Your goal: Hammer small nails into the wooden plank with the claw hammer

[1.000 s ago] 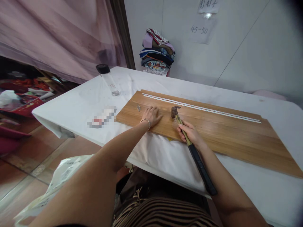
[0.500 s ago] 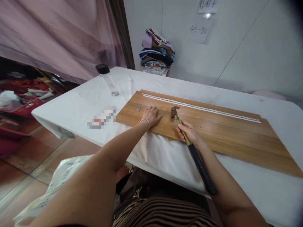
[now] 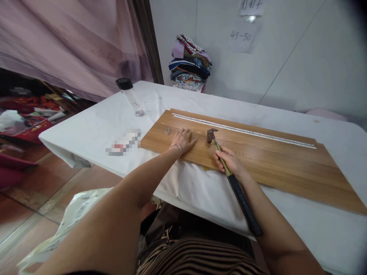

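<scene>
A long wooden board (image 3: 272, 160) lies on a white-covered table (image 3: 109, 114). My left hand (image 3: 185, 139) rests flat on the board's left end, fingers stretched out, holding nothing. A few small nails (image 3: 168, 131) lie just left of it. My right hand (image 3: 229, 160) grips the handle of a hammer (image 3: 229, 177) near the board's front edge. The rusty hammer head rests on the board between my two hands. The black handle end points back toward my body.
A white strip (image 3: 246, 131) runs along the board's far side. A clear bottle with a black cap (image 3: 130, 95) stands at the table's back left. Folded clothes (image 3: 190, 63) are stacked against the wall. A blurred small packet (image 3: 123, 142) lies left of the board.
The hammer head has shifted very slightly left on the board. Both hands stay where they were.
</scene>
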The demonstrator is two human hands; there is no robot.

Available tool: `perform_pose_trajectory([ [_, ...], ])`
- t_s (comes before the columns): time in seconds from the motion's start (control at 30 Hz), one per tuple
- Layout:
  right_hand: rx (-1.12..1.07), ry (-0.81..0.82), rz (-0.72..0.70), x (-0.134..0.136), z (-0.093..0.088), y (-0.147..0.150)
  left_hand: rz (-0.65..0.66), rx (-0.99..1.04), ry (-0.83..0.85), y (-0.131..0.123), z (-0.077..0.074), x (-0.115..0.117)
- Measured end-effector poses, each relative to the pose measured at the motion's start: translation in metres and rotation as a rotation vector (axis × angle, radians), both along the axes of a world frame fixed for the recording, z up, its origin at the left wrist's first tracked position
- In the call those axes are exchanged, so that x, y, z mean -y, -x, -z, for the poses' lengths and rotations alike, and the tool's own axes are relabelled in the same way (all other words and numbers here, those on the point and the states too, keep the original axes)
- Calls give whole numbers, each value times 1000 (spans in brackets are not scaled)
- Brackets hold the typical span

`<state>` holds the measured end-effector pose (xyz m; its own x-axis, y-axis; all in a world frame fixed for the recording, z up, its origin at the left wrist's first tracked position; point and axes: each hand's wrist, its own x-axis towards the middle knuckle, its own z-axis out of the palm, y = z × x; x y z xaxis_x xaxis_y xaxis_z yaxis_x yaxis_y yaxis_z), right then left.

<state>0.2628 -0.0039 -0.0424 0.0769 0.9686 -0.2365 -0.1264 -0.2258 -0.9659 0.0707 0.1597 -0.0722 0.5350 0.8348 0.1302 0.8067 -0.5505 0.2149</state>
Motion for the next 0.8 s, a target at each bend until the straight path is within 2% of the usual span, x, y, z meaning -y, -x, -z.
perform_pose_trajectory([
  [0.8, 0, -17, -17, 1, -2, 1, 13, 12, 0, 0, 0, 0],
])
